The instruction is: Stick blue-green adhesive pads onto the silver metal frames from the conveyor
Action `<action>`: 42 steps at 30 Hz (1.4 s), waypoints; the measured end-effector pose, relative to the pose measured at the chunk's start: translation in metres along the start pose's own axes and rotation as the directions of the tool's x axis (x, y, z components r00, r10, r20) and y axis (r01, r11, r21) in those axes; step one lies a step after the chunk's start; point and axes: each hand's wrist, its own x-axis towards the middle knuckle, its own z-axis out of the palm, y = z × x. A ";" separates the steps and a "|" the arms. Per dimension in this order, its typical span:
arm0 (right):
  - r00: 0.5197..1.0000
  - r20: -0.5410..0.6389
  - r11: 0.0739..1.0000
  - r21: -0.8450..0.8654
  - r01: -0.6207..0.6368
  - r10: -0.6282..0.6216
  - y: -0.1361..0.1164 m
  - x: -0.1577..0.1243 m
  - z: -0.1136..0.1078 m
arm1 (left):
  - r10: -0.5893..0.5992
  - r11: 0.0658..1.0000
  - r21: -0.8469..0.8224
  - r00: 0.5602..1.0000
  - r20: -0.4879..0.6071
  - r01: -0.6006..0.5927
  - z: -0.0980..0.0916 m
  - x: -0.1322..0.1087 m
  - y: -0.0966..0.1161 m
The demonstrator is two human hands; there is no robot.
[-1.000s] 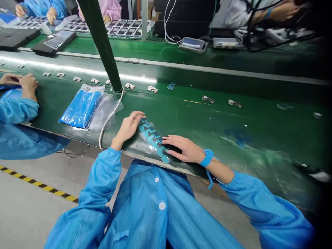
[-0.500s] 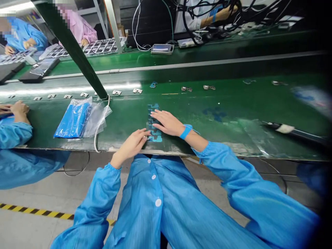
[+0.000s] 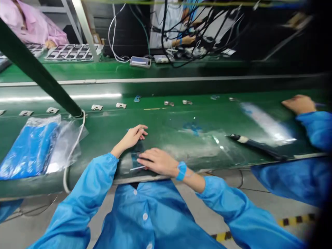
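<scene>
A dark clear sheet with blue film pieces lies on the green belt in front of me, partly covered by my hands. Over its far end is my left hand, its fingers bent together; anything between the fingertips is too small to make out. My right hand, a blue band at its wrist, rests across the near part of the sheet with fingers stretched out. A thin white edge shows by its fingertips.
Small metal parts lie in a row along the belt. To the left are a bagged blue packet, a white cable and a green post. Rightward lie a black pen-like tool, a clear plastic bag and a co-worker's hand.
My view has swung to the right. My left hand has moved to the sheet's far end, and my right hand has come down to its near end. A co-worker's hand has appeared at right.
</scene>
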 end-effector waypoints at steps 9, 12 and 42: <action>0.950 -0.311 0.952 0.283 0.113 -0.020 -0.006 0.021 -0.075 | -0.087 0.979 -0.190 0.994 -0.063 0.074 0.007 -0.002 -0.011; 0.915 -0.341 0.899 0.435 -0.048 0.214 0.018 0.033 -0.085 | -0.157 0.926 -0.358 0.985 -0.077 0.119 0.007 0.010 -0.001; 0.706 -0.088 0.625 0.551 -0.553 0.703 0.113 0.039 -0.013 | -0.181 0.936 -0.348 0.921 -0.346 0.053 0.002 0.021 0.014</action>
